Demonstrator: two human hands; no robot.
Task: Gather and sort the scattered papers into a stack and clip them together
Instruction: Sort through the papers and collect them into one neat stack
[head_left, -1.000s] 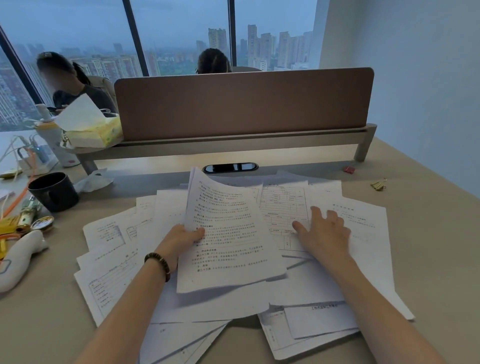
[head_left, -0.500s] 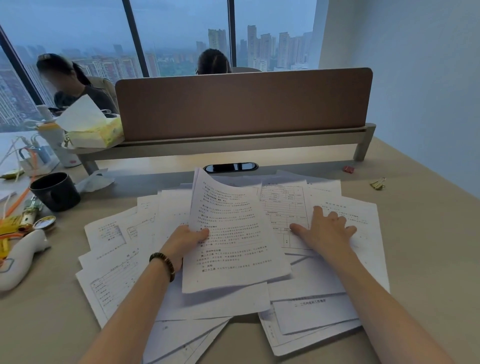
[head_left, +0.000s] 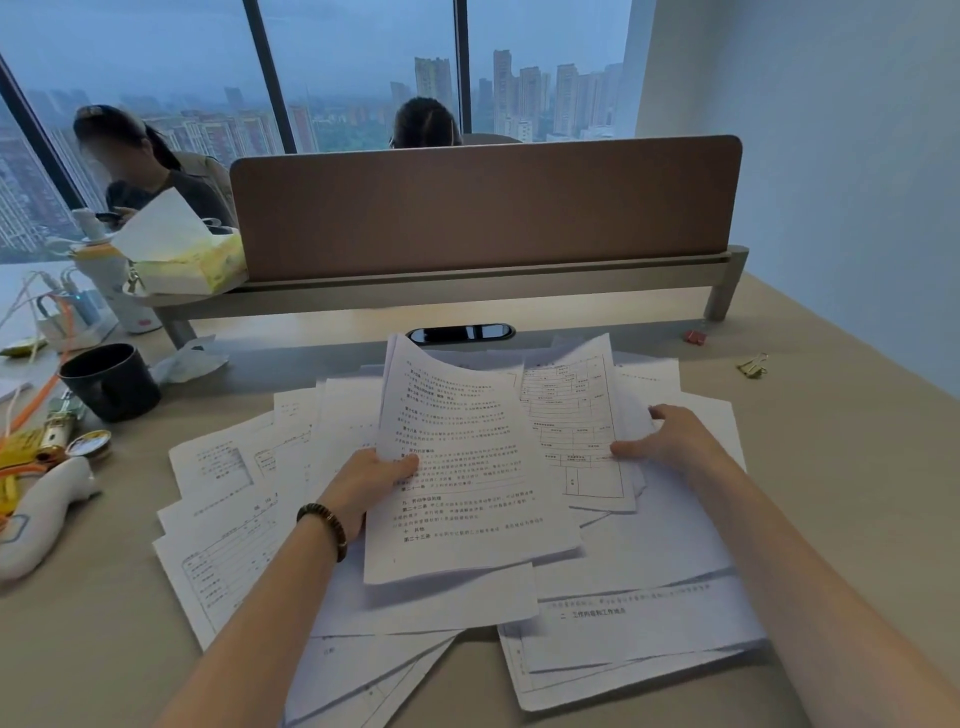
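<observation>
My right hand (head_left: 670, 439) now pinches the form (head_left: 576, 431) it earlier pressed flat; my left hand (head_left: 371, 480) still grips the sheaf (head_left: 462, 467). A mug (head_left: 111, 382) sits at ten o'clock, gold clip (head_left: 753, 365) at two.

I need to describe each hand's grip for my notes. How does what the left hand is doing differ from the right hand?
The left hand pinches a text-covered sheaf and holds it lifted and curved off the pile; the right hand grips the edge of a table-printed form that lies low on the pile. The left wrist wears a beaded bracelet; the right wrist is bare. Both hands hold paper over the same scattered papers.
</observation>
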